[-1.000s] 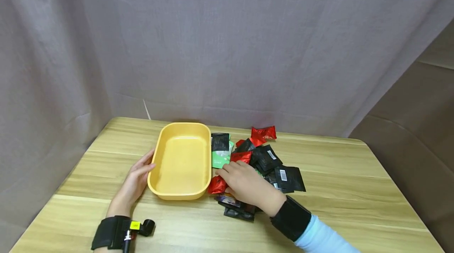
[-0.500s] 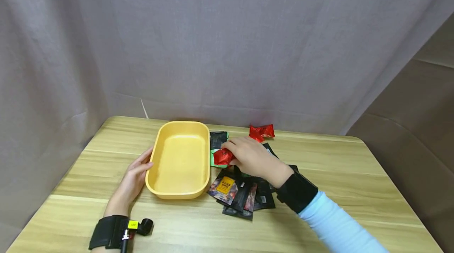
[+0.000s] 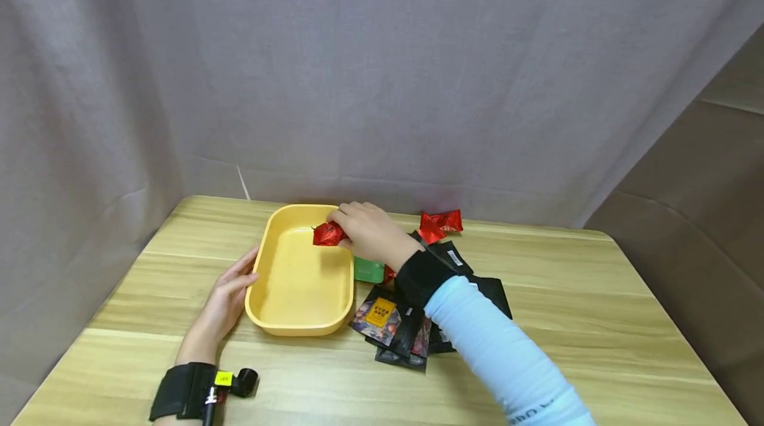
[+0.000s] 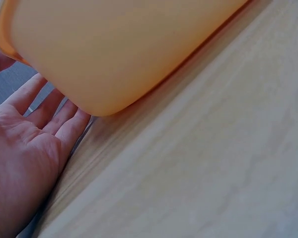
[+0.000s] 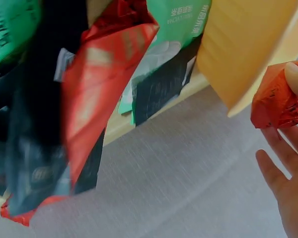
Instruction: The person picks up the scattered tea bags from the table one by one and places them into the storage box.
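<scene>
Fingers of the right hand (image 3: 369,232) pinch a red packet (image 3: 327,234), thumb on its near face in the right wrist view, one finger stretched out clear of it. Packet is over the far right part of the yellow tray (image 3: 298,293), not resting on the tray floor. Right forearm reaches across the pile.

Left hand (image 3: 222,296): fingers extended, fairly relaxed, against the tray's left outer wall; thumb at the rim. Left wrist view has the fingertips at a lower corner of the tray. Not wrapped round anything.

Right of tray: green packet (image 3: 369,270) just beside the wall, partly hidden by the right hand. Printed packet (image 3: 375,321) with orange label near the tray's near right corner, overlapping black packets (image 3: 492,290). More red packets (image 3: 442,223) at the far edge of the pile. Exact count: can't tell, sleeve (image 3: 507,346) covers some.

All on a wooden table (image 3: 597,320), grey cloth (image 3: 382,81) behind. Black bands on both wrists.
</scene>
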Action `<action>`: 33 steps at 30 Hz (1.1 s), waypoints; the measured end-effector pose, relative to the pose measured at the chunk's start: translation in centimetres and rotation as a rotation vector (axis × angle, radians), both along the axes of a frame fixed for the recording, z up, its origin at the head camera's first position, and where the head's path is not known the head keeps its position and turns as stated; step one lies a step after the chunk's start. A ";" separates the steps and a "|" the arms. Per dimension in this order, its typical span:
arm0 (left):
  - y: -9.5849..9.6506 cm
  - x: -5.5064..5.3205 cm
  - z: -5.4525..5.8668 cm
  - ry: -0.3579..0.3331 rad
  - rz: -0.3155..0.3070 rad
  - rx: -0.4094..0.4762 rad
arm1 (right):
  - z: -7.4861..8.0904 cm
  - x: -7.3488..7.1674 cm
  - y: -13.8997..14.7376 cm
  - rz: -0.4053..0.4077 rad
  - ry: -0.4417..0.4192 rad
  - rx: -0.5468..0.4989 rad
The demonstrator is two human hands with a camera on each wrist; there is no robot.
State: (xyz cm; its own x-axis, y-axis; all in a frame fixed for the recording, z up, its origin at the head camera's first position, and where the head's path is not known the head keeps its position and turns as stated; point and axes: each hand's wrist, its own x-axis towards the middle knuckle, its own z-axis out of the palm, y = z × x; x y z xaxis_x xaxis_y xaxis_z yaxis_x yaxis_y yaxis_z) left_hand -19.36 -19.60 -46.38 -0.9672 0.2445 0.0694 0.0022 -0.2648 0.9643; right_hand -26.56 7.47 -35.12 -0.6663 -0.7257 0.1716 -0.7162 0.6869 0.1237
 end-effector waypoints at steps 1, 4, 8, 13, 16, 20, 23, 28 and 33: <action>-0.1 0.0 -0.1 0.005 0.001 0.006 | -0.3 -0.4 -0.4 0.004 0.008 -0.002; -0.3 0.0 -0.3 0.016 0.001 0.023 | -0.9 -1.1 -1.4 0.003 0.014 -0.001; -0.4 0.3 -0.3 0.014 -0.003 0.029 | -1.2 -1.5 -2.2 -0.043 -0.022 0.043; -0.5 0.7 -0.1 0.000 0.001 0.013 | -1.1 -1.5 -2.3 -0.079 -0.055 0.053; -0.5 0.8 0.0 0.004 0.003 0.016 | -1.0 -1.5 -2.0 -0.091 -0.070 0.034; -0.6 0.8 0.0 0.016 -0.001 0.018 | -1.1 -1.6 -1.4 -0.105 -0.078 0.011; -0.7 0.8 0.1 0.015 -0.001 0.009 | -1.2 -1.7 -0.9 -0.115 -0.089 -0.011; -0.8 0.9 0.2 0.013 -0.009 -0.003 | -0.9 -2.0 0.8 -0.160 -0.102 -0.024; -0.9 0.9 0.2 0.009 -0.012 -0.011 | -0.6 -2.5 3.7 -0.213 -0.097 0.009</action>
State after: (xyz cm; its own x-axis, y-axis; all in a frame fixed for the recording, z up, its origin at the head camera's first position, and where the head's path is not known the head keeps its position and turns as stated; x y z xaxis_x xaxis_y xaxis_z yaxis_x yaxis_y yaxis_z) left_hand -18.44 -20.47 -46.17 -0.9635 0.2569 0.0749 0.0073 -0.2543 0.9671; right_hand -29.04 11.21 -35.74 -0.8176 -0.5681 0.0935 -0.5640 0.8230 0.0676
